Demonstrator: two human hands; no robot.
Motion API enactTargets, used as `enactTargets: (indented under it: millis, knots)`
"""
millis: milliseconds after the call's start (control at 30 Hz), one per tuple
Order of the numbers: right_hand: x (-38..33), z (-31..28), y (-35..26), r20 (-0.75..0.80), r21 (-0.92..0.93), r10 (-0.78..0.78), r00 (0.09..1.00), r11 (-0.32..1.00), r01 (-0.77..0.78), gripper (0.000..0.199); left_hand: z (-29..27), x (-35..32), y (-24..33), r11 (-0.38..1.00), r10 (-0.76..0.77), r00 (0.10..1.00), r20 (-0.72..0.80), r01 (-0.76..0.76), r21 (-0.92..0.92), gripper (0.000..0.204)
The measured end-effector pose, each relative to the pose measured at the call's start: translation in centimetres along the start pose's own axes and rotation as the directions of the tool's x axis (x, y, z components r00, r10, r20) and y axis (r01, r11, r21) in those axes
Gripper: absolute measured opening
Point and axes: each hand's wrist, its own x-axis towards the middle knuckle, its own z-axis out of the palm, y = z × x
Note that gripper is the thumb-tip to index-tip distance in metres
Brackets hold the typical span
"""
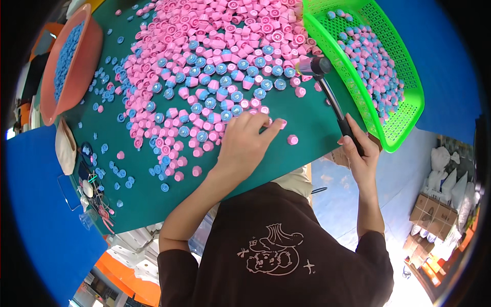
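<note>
My right hand [361,153] is wrapped round the black grip of a hammer [332,94]. Its dark, round-faced head is raised at the right edge of the piled parts. My left hand [245,140] is over the near edge of the pile, fingers curled, with a small pink cup [283,124] at the thumb tip; the fingertips partly hide the contact. Loose pink cups [215,36] cover much of the table. Among them, in front of my left hand, stand several cups with blue flower-shaped caps [221,68] on them. A single pink cup [292,139] lies to the right of that hand.
A bright green perforated basket [409,115] with pink-and-blue pieces stands at the right. At the left is a salmon-coloured basin [84,77] of blue caps. More blue caps [116,171] are scattered over the green tabletop [148,210]. Cartons [434,215] stand on the floor at right.
</note>
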Motion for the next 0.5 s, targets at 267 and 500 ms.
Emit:
enactTargets:
  millis: [267,500]
  knots:
    - [-1.0,0.3,1.2,-0.029,0.046,-0.009,1.000,0.999,0.010,0.041,-0.4,-1.2,0.7,0.989,0.004,0.997,-0.083,-0.017,-0.150,0.030]
    - [-0.9,-0.4,3.4,-0.021,0.082,-0.017,1.000,0.996,0.018,0.042,-15.0,-13.3,-7.0,0.625,-0.607,0.561,-0.563,0.774,0.098,0.018]
